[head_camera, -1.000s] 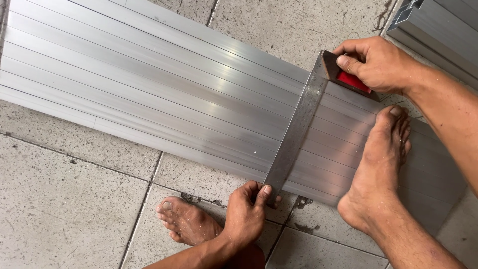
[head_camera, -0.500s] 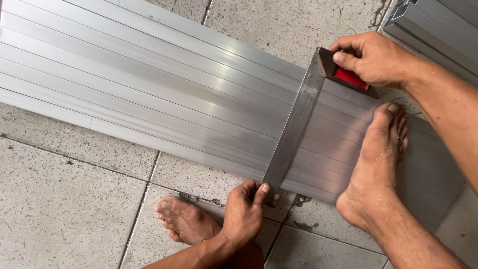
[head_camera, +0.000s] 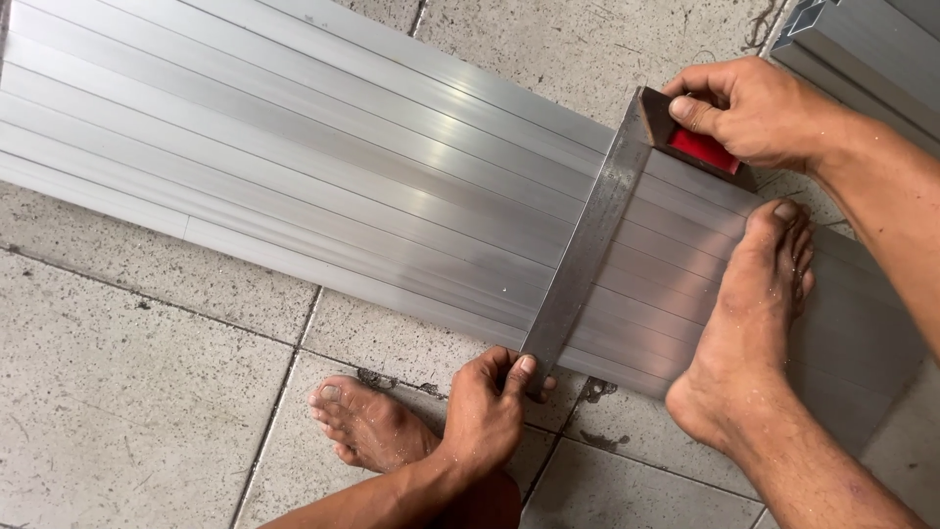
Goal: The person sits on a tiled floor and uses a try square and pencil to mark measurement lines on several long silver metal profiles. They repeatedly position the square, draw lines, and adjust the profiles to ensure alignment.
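Both hands gripping try square across aluminium profiles: left hand fingers pinching blade end, right hand fingers clamping red stock. Right foot pressing on profiles just beside blade; left foot on tiled floor.

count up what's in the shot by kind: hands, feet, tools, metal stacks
hands: 2, left hand on the near end of the steel square, right hand on its red stock
bare feet: 2, one on the aluminium bars, one on the tiled floor
squares: 1
aluminium stacks: 2, the second stack at top right
total: 7
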